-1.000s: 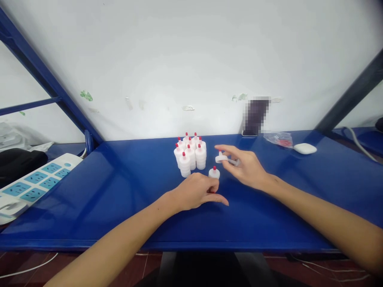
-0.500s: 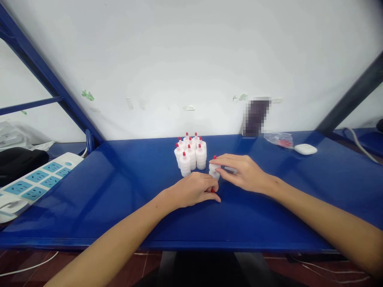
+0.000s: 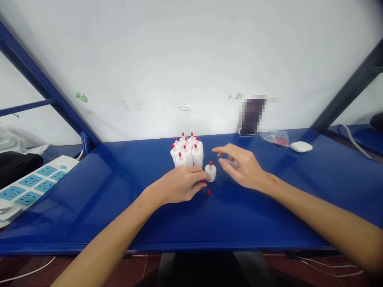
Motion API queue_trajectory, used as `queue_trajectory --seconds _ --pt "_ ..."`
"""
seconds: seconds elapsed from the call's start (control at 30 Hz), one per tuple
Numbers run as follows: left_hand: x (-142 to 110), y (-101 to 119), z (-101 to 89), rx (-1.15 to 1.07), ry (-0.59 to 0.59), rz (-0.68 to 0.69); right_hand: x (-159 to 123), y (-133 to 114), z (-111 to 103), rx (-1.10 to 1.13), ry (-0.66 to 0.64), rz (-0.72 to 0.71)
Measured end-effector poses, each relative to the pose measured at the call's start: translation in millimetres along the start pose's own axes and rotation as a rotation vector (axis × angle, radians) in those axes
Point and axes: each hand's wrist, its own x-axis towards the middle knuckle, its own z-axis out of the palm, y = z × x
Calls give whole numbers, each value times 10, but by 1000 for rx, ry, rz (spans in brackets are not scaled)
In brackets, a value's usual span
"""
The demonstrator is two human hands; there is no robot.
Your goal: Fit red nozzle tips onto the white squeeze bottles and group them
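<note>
A white squeeze bottle with a red cap (image 3: 210, 172) stands upright on the blue table, apart from the group. My left hand (image 3: 181, 183) is just left of it, thumb and index finger nearly closed around a small red cap (image 3: 202, 181); the index fingertip overlaps the bottle's lower edge. Another loose red cap (image 3: 209, 192) lies on the table in front. To the bottle's right hovers my right hand (image 3: 242, 164), thumb and index finger apart. A whitish thing (image 3: 232, 162) shows partly under its curled fingers, mostly hidden. Behind my left hand stand several red-capped white bottles (image 3: 187, 153) packed together.
A phone-like dark object (image 3: 253, 115), blurred out, leans against the wall. At the back right lie a clear bag with red pieces (image 3: 279, 138) and a white rounded case (image 3: 301, 146). A power strip (image 3: 38, 183) rests at the left.
My right hand has let go of the capped bottle and moved slightly up and right. My left hand has shifted left, uncovering a red cap on the table. The view has turned slightly.
</note>
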Motion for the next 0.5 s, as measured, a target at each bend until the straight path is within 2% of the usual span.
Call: queue_trajectory --seconds 0.13,0.27,0.4,0.5 --pt "-5 51 1 50 -134 -16 22 94 41 5 -15 150" --pt "-3 57 73 126 -190 5 61 161 75 46 -135 361" --pt "10 77 126 184 -184 42 81 183 90 22 -229 389" --pt "26 117 189 167 -96 98 73 197 98 82 -243 419"
